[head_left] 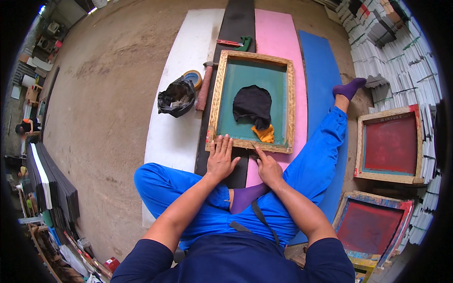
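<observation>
Left hand lies spread flat on the frame's 6 o'clock edge. Right hand, index finger extended, touches the same edge; black cloth lies at centre.

wooden screen frames: 3, one green-meshed, two red-meshed | cloths on green mesh: 2, black, orange | floor boards: 4 – white, black, pink, blue | tape rolls: 1 | black bags: 1 | hands: 2, left hand, right hand

Two cloths lie in the wooden frame; the bag and tape roll sit left of it, two more frames well right.
</observation>
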`<state>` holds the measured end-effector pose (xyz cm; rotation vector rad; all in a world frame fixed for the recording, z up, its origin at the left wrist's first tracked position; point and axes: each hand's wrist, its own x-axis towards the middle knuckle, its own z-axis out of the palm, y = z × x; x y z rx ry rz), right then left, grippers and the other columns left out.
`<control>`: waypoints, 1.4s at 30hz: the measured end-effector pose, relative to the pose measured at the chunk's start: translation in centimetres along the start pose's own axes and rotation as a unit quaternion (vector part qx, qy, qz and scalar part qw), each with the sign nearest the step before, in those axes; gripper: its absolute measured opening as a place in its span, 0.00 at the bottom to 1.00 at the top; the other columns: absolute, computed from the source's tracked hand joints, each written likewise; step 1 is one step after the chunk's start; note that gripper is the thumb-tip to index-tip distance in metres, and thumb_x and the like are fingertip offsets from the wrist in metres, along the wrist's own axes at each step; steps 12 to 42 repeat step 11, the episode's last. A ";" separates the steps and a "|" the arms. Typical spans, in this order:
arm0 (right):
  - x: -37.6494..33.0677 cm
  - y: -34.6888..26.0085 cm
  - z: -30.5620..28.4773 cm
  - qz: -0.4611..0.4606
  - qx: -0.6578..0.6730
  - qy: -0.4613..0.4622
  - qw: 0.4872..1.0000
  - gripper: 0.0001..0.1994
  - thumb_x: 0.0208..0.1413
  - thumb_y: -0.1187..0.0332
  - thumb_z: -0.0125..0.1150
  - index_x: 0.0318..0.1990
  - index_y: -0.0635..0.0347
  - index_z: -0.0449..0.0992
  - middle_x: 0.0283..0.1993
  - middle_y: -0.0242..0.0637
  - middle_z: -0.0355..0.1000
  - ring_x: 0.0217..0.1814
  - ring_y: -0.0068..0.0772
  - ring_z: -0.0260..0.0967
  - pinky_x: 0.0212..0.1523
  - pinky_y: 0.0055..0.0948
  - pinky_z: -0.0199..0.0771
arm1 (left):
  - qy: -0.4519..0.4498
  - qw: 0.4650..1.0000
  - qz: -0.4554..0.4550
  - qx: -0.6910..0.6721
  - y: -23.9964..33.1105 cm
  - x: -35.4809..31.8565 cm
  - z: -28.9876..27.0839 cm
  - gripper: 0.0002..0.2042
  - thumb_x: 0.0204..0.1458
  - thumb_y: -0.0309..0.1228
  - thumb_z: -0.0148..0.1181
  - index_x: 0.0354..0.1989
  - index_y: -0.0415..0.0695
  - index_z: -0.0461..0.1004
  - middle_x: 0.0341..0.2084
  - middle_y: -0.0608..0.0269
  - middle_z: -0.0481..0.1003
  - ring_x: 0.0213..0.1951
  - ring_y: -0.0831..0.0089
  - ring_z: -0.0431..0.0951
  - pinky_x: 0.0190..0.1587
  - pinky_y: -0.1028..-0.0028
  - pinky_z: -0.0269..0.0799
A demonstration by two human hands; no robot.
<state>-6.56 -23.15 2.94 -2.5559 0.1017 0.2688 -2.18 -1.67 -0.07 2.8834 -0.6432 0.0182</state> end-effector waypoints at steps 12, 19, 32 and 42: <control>1.3 0.8 -0.9 -0.017 0.065 0.071 0.995 0.28 0.58 0.65 0.56 0.67 0.40 0.62 0.42 0.52 0.74 0.44 0.56 0.74 0.44 0.49 0.74 | -0.002 0.999 -0.028 -0.042 2.6 0.0 0.5 0.42 0.55 0.55 0.55 0.70 0.38 0.52 0.72 0.51 0.48 0.73 0.52 0.42 0.72 0.54 0.37; 1.3 0.8 -0.9 -0.017 0.065 0.071 0.995 0.28 0.58 0.65 0.56 0.67 0.40 0.62 0.42 0.52 0.74 0.44 0.56 0.74 0.44 0.49 0.74 | -0.002 0.999 -0.028 -0.042 2.6 0.0 0.5 0.42 0.55 0.55 0.55 0.70 0.38 0.52 0.72 0.51 0.48 0.73 0.52 0.42 0.72 0.54 0.37; 1.3 0.8 -0.9 -0.017 0.065 0.071 0.995 0.28 0.58 0.65 0.56 0.67 0.40 0.62 0.42 0.52 0.74 0.44 0.56 0.74 0.44 0.49 0.74 | -0.002 0.999 -0.028 -0.042 2.6 0.0 0.5 0.42 0.55 0.55 0.55 0.70 0.38 0.52 0.72 0.51 0.48 0.73 0.52 0.42 0.72 0.54 0.37; 1.3 0.8 -0.9 -0.017 0.065 0.071 0.995 0.28 0.58 0.65 0.56 0.67 0.40 0.62 0.42 0.52 0.74 0.44 0.56 0.74 0.44 0.49 0.74 | -0.002 0.999 -0.028 -0.042 2.6 0.0 0.5 0.42 0.55 0.55 0.55 0.70 0.38 0.52 0.72 0.51 0.48 0.73 0.52 0.42 0.72 0.54 0.37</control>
